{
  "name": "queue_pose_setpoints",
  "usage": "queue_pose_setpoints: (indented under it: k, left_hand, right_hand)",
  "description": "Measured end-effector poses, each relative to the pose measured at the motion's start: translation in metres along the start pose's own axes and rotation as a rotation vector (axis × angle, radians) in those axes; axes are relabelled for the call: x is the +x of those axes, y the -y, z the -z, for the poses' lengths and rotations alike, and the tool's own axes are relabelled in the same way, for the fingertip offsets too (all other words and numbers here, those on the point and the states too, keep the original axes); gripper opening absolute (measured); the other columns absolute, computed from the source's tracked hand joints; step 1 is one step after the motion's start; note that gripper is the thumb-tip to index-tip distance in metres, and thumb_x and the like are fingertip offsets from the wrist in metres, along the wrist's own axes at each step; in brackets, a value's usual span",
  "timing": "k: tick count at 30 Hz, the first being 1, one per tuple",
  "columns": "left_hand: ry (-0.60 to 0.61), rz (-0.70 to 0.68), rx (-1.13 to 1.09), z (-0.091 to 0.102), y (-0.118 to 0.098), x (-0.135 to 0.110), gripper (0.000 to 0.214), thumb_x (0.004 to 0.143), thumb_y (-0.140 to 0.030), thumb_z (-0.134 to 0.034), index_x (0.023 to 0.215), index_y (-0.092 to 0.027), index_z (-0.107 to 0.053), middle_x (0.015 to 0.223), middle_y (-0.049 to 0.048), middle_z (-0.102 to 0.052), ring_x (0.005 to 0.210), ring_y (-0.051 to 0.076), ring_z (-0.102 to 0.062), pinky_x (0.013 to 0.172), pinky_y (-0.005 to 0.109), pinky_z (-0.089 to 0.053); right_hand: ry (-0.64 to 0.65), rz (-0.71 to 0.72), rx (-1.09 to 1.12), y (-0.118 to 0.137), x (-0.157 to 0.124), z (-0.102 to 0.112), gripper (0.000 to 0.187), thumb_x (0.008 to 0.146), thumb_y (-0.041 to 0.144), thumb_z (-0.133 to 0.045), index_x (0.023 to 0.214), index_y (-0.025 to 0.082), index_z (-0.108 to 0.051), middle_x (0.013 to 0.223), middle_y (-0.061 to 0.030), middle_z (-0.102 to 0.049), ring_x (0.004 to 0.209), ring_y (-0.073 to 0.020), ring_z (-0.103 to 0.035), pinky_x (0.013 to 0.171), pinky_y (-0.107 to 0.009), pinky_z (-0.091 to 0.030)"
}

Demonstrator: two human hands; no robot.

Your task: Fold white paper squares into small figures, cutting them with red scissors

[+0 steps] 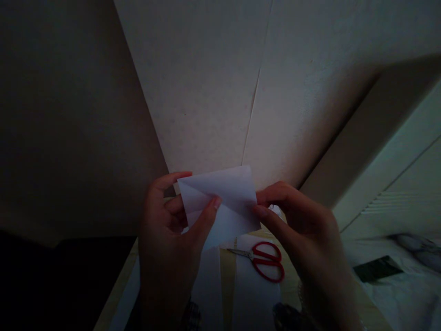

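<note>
A creased sheet of white paper [237,188], roughly square, is held up in the air between both hands. My left hand [168,234] grips its left side, thumb across the front and fingers behind. At the right edge, my right hand [299,225] pinches the paper between thumb and forefinger. Below it lie scissors [265,259] with red handles, their blades pointing left. They rest partly on one of the white paper pieces [257,294] on the wooden table. Another white paper piece [208,285] lies to the left, partly behind my left hand.
A pale wall [206,92] with a vertical seam rises behind the table [227,285]. At the right stands a light cabinet-like panel [396,184]. Beyond the table's right side, a dark green flat item [377,269] lies on white cloth [392,299]. The scene is dim.
</note>
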State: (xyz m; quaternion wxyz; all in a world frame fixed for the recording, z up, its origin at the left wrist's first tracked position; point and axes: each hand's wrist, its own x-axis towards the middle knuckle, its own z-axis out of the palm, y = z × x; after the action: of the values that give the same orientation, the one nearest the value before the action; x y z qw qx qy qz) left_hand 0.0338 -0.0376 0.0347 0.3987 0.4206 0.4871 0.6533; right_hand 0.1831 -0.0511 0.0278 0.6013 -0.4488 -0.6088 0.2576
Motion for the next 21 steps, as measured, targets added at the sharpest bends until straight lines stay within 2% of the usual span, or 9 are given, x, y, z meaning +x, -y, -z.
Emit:
queue_pose_setpoints:
  k: [4, 11, 15, 21]
  left_hand:
    - [0.022, -0.006, 0.000, 0.0006, -0.0003, -0.0002, 0.059, 0.063, -0.020, -0.087, 0.113, -0.029, -0.056, 0.066, -0.0091, -0.077, 0.056, 0.018, -0.075, 0.041, 0.018, -0.054]
    - [0.033, -0.024, 0.041, 0.0018, -0.0015, -0.0022, 0.062, 0.065, -0.022, -0.087, 0.119, -0.030, -0.057, 0.071, -0.0078, -0.078, 0.062, 0.020, -0.076, 0.051, 0.024, -0.060]
    - [0.040, 0.010, -0.042, -0.0005, -0.0038, -0.0016, 0.064, 0.061, -0.015, -0.087, 0.117, -0.029, -0.060, 0.070, -0.0080, -0.079, 0.062, 0.018, -0.076, 0.051, 0.020, -0.060]
    - [0.051, 0.008, -0.100, -0.0021, -0.0027, 0.0011, 0.057, 0.063, -0.011, -0.084, 0.113, -0.027, -0.062, 0.065, -0.0084, -0.077, 0.058, 0.015, -0.075, 0.048, 0.015, -0.058]
  right_hand:
    - [-0.011, 0.006, 0.004, -0.0006, -0.0004, 0.0007, 0.011, 0.086, 0.020, -0.074, 0.075, 0.024, -0.071, 0.075, 0.0036, -0.066, 0.074, -0.0134, -0.061, 0.075, -0.028, -0.049]
    - [-0.040, -0.015, -0.003, 0.0038, -0.0014, -0.0037, 0.014, 0.087, 0.022, -0.074, 0.073, 0.024, -0.071, 0.076, 0.0032, -0.066, 0.074, -0.0136, -0.061, 0.073, -0.028, -0.048]
    - [-0.033, -0.002, -0.006, 0.0020, -0.0012, -0.0031, 0.016, 0.087, 0.021, -0.074, 0.072, 0.024, -0.070, 0.074, 0.0039, -0.066, 0.073, -0.0128, -0.060, 0.073, -0.027, -0.048]
    - [-0.043, 0.011, -0.010, 0.0004, 0.0011, -0.0018, 0.015, 0.087, 0.020, -0.073, 0.072, 0.023, -0.070, 0.074, 0.0041, -0.065, 0.071, -0.0123, -0.059, 0.073, -0.027, -0.048]
